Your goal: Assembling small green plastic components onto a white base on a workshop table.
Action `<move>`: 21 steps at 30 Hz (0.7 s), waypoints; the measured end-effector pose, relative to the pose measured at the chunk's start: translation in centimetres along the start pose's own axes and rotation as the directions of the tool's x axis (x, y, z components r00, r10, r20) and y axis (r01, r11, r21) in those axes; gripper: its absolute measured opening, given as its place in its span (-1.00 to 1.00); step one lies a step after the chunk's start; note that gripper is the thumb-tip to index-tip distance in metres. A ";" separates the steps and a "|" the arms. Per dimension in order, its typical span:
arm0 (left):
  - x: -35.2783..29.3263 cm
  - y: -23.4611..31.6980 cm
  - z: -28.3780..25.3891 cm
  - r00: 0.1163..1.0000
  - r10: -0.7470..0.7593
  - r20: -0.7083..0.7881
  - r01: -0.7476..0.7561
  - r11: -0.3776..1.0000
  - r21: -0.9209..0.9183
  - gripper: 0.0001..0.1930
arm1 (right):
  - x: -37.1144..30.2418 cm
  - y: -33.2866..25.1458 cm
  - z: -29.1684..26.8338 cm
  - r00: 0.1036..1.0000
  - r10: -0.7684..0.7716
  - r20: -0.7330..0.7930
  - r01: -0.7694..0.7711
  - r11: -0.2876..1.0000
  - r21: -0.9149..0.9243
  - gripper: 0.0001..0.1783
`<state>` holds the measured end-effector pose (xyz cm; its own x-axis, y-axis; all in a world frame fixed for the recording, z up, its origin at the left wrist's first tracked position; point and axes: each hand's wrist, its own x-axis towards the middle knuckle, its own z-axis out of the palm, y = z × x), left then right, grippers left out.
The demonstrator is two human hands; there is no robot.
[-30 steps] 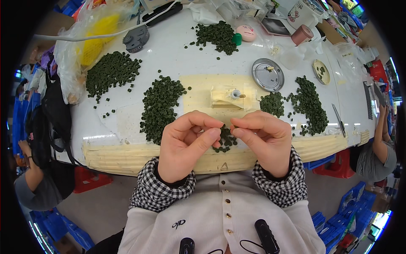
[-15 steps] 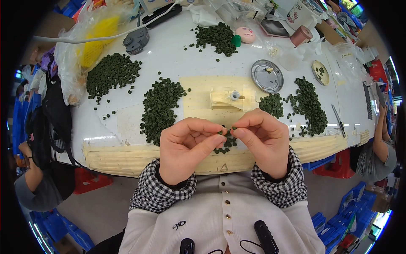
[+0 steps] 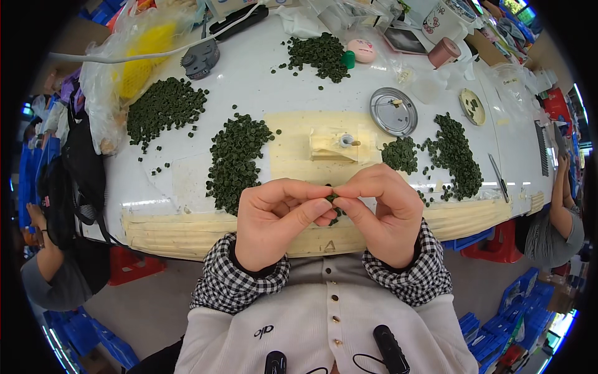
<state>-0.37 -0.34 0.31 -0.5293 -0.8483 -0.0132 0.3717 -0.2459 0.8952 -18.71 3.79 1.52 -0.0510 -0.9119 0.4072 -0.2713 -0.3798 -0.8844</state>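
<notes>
My left hand (image 3: 274, 218) and my right hand (image 3: 383, 209) meet fingertip to fingertip above the table's near edge. Between the pinched fingers sits a small dark green round piece (image 3: 332, 197), mostly covered by them; both hands appear to grip it. Below the hands lie more green pieces, partly hidden. Just beyond stands a tape-wrapped block (image 3: 327, 148) with a small metal post. A big pile of small green round pieces (image 3: 235, 159) lies left of it, and a smaller pile (image 3: 400, 154) lies to its right.
Further green piles lie at the far left (image 3: 165, 112), far middle (image 3: 319, 57) and right (image 3: 458, 156). A round metal lid (image 3: 393, 112), a craft knife (image 3: 498, 177), a pink round box (image 3: 361, 51) and a plastic bag (image 3: 112, 81) are around. Other people sit at both sides.
My right hand has moved left, so the fingertips of both hands now touch at the small green piece. Before, a narrow gap lay between them.
</notes>
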 end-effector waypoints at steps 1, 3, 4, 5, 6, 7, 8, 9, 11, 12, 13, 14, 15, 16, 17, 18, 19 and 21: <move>0.0 0.0 0.0 1.000 -0.004 -0.003 0.004 1.000 -0.001 -0.83 | 0.0 -0.1 0.0 1.000 -0.010 0.001 0.010 1.000 -0.019 -0.81; 0.0 0.0 0.0 1.000 -0.011 -0.007 0.011 1.000 -0.002 -0.84 | 0.0 -0.2 0.0 1.000 -0.030 0.003 0.030 0.998 -0.057 -0.80; 0.0 0.0 -0.1 1.000 -0.016 -0.004 0.016 1.000 0.001 -0.84 | -0.1 -0.2 0.0 0.999 -0.034 0.007 0.035 0.997 -0.067 -0.79; 0.0 0.0 -0.2 1.000 -0.021 -0.002 0.021 1.000 0.004 -0.84 | -0.1 -0.3 0.0 0.999 -0.039 0.011 0.040 0.996 -0.076 -0.79; 0.0 0.0 -0.3 1.000 -0.026 -0.002 0.026 1.000 0.008 -0.85 | -0.1 -0.3 0.0 0.999 -0.045 0.017 0.046 0.995 -0.084 -0.79; 0.0 -0.1 -0.3 1.000 -0.027 -0.005 0.027 1.000 -0.002 -0.85 | -0.1 -0.3 0.0 0.998 -0.053 0.018 0.054 0.995 -0.086 -0.78; 0.0 -0.1 -0.4 1.000 -0.028 -0.009 0.028 1.000 -0.013 -0.86 | -0.1 -0.4 0.1 0.998 -0.060 0.020 0.062 0.994 -0.088 -0.77; 0.0 -0.1 -0.4 0.999 -0.030 -0.012 0.030 0.999 -0.024 -0.86 | -0.1 -0.4 0.1 0.998 -0.067 0.021 0.069 0.994 -0.090 -0.76; 0.1 -0.1 -0.2 1.000 -0.009 -0.026 0.008 0.999 -0.035 -0.86 | -0.2 -0.4 0.3 0.992 -0.123 0.021 0.125 0.978 -0.165 -0.74; 0.2 0.0 -0.1 0.999 0.002 -0.034 -0.003 0.999 -0.041 -0.87 | -0.2 -0.5 0.3 0.988 -0.151 0.023 0.152 0.967 -0.202 -0.73; 0.2 0.0 -0.2 0.999 0.005 -0.036 -0.006 0.999 -0.031 -0.87 | -0.2 -0.4 0.4 0.982 -0.187 0.026 0.188 0.956 -0.223 -0.72; 0.2 -0.1 -0.3 0.999 0.007 -0.037 -0.008 1.000 -0.021 -0.87 | -0.2 -0.3 0.5 0.974 -0.223 0.029 0.224 0.944 -0.244 -0.71; 0.1 -0.1 -0.4 0.999 0.010 -0.039 -0.010 1.000 -0.011 -0.87 | -0.2 -0.2 0.6 0.965 -0.259 0.033 0.258 0.929 -0.265 -0.70; 0.1 -0.1 -0.4 0.999 0.003 -0.037 -0.004 1.000 -0.020 -0.87 | -0.2 -0.3 0.6 0.978 -0.205 0.046 0.210 0.955 -0.208 -0.69; 0.1 -0.1 -0.4 0.999 -0.004 -0.036 0.003 1.000 -0.029 -0.87 | -0.2 -0.3 0.3 0.987 -0.151 0.062 0.159 0.976 -0.152 -0.68; 0.1 0.0 -0.4 0.999 -0.011 -0.031 0.010 0.999 -0.039 -0.87 | -0.1 -0.3 0.1 0.992 -0.098 0.079 0.105 0.990 -0.098 -0.67; 0.1 0.1 -0.5 0.999 -0.045 -0.022 0.043 0.997 -0.060 -0.87 | -0.1 -0.3 0.0 0.991 -0.092 0.096 0.101 0.990 -0.095 -0.67; 0.2 0.4 -0.8 0.994 -0.112 -0.003 0.111 0.989 -0.101 -0.87 | -0.1 -0.2 -0.2 0.988 -0.081 0.131 0.092 0.992 -0.085 -0.66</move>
<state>0.25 -1.00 0.35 -0.5654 -0.8169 -0.1144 0.3858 -0.3844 0.8387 -18.82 3.98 1.66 0.0976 -0.8907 0.4439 -0.3560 -0.4478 -0.8202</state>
